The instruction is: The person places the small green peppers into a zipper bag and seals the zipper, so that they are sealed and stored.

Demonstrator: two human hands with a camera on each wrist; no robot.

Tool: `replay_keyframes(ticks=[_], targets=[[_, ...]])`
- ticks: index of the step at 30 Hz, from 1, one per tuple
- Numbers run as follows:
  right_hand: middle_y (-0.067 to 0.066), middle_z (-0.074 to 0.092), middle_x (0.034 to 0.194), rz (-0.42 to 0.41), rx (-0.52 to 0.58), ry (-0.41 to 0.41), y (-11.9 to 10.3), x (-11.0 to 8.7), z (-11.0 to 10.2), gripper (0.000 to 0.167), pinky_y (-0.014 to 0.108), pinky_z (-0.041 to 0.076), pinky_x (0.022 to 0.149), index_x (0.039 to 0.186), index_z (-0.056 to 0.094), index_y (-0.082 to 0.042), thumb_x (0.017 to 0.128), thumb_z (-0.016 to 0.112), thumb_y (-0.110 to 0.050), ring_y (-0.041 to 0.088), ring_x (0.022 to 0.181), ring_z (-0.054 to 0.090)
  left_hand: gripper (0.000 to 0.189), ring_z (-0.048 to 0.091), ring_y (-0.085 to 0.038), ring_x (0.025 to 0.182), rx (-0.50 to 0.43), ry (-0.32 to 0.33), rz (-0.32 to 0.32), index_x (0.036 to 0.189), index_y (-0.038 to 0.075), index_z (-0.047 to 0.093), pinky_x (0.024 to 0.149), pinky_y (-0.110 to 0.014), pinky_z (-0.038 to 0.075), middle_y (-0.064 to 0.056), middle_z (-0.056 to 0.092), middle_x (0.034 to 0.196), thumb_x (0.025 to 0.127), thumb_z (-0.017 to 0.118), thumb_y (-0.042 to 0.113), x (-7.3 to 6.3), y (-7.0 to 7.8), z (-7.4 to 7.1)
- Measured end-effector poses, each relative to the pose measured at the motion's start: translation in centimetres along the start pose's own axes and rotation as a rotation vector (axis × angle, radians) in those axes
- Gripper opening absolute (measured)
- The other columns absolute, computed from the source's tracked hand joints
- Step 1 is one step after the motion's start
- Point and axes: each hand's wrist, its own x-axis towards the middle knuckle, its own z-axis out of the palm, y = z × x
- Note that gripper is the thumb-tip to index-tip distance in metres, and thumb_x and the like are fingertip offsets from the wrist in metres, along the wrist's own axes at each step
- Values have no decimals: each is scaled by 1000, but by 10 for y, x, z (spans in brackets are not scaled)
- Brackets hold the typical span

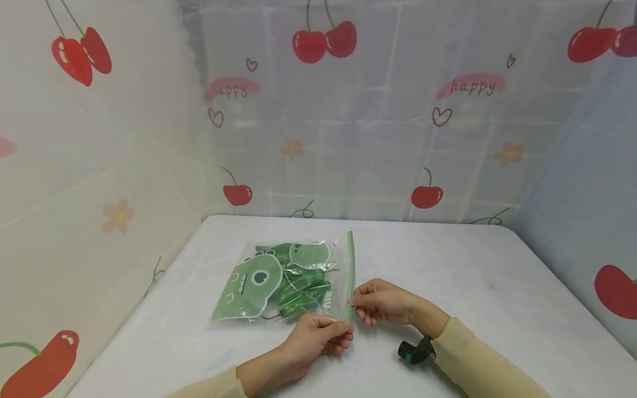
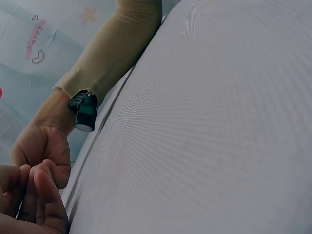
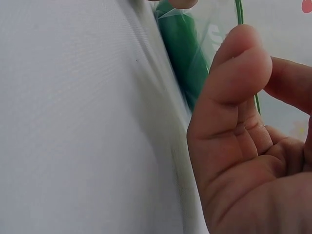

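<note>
A clear zip bag (image 1: 234, 296) with a green cartoon print lies on the table, its green zip strip (image 1: 351, 254) facing right. Several green peppers (image 1: 301, 290) with thin stems show through the plastic. At the bag's near right corner, my left hand (image 1: 316, 338) pinches the end of the strip between thumb and fingers. Just beyond it, my right hand (image 1: 383, 301) pinches the same strip with thumb and forefinger. The left wrist view shows the two hands close together. In the right wrist view, a green pepper (image 3: 183, 53) appears through the plastic behind the right hand's fingers.
The white table (image 1: 448, 260) has curtain-like sheets (image 1: 368, 138) with cherry prints behind it and on both sides. A black wrist-worn device (image 1: 417, 350) hangs under the right wrist, close over the tabletop.
</note>
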Motion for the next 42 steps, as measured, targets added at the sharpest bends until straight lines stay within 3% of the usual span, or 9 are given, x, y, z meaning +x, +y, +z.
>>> replay_keyframes(ticks=[42], targets=[[-4, 65, 75, 12, 37, 123, 3, 8, -10, 17, 19, 52, 57, 96, 65, -4, 104, 58, -17, 6, 62, 62, 33, 70, -7, 75, -5, 25, -2, 111, -11, 74, 67, -20, 56, -2, 77, 88, 99, 70, 20, 2, -3, 0]])
